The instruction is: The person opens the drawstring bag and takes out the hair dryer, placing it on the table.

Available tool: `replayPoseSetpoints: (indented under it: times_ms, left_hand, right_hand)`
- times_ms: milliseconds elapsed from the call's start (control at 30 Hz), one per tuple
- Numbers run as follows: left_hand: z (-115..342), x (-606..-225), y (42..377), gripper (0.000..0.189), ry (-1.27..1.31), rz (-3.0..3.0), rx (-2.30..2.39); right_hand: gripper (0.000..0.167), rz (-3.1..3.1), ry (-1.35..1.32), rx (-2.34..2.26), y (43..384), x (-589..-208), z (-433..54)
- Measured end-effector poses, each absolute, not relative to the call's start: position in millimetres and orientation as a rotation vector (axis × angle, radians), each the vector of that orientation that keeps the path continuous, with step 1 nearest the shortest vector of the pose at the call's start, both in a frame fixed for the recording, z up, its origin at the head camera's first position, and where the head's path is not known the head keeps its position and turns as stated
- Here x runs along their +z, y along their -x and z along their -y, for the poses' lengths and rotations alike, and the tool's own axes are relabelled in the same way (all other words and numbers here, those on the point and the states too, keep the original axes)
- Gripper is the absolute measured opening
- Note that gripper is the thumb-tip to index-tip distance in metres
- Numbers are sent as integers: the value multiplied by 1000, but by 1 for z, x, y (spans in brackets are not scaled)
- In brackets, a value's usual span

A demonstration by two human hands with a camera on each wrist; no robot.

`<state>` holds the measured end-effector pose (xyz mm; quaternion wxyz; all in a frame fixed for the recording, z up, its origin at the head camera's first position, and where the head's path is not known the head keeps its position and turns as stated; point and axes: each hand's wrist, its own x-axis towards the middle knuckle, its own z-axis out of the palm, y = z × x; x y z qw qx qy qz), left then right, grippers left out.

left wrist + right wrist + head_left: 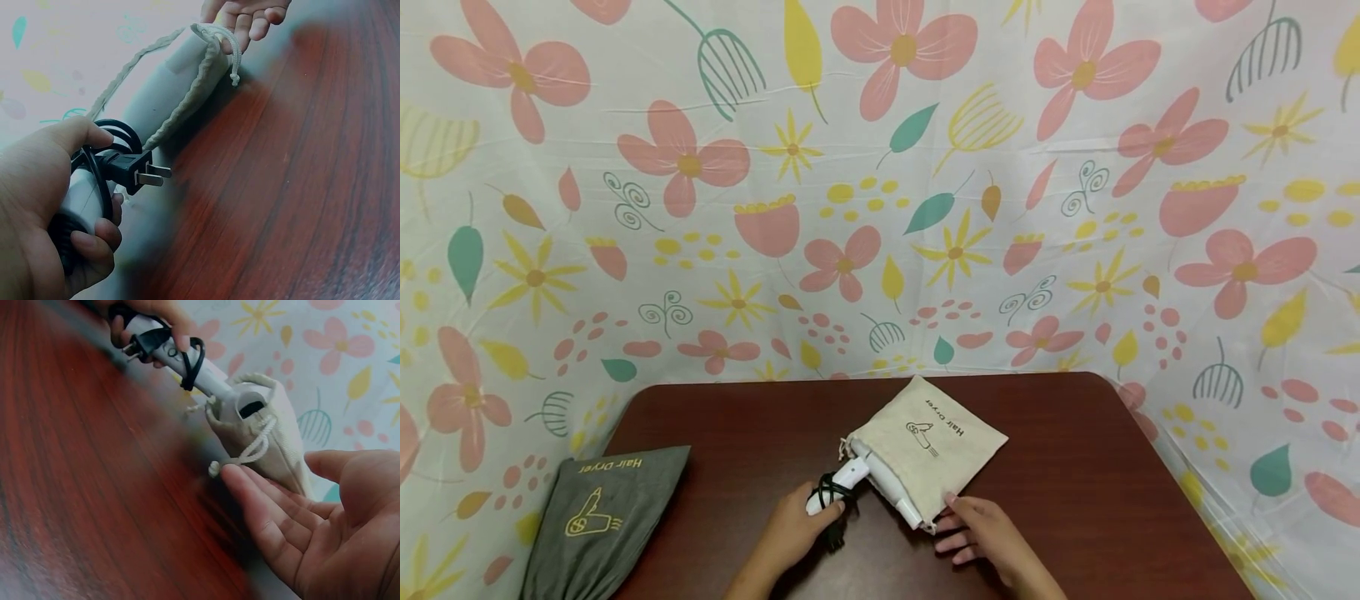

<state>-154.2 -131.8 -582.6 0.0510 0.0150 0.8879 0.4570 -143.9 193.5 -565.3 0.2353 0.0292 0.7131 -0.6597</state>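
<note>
A white hair dryer (891,483) lies partly inside a cream drawstring bag (951,442) printed "Hair Dryer". My left hand (793,529) grips its handle, which sticks out of the bag's mouth. A black cord (99,178) is wound round the handle, and its two-pronged plug (130,170) hangs beside my thumb. My right hand (988,537) is at the bag's near corner, thumb by the fabric and fingers extended. In the right wrist view, its fingertips are beside the white drawstring (256,450). The part of the dryer deeper in the bag is hidden.
A dark grey bag (606,517) with a yellow hair dryer print lies at the table's left edge. The reddish-brown wooden table (1075,467) has rounded far corners. Behind and beside it hangs a white curtain (865,208) with flowers and leaves.
</note>
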Motion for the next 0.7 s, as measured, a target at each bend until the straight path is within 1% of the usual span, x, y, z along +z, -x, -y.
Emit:
replayPoseSetpoints:
  times_ms: [567,700]
  left_hand:
    - [132,-583,153,36,-42,-2682,1417]
    - [133,-583,154,35,-47,-2679,1424]
  right_hand:
    - [46,-2007,-201,-1953,142,-573,-183]
    - [41,-2006,-229,-1984,143,-573,-182]
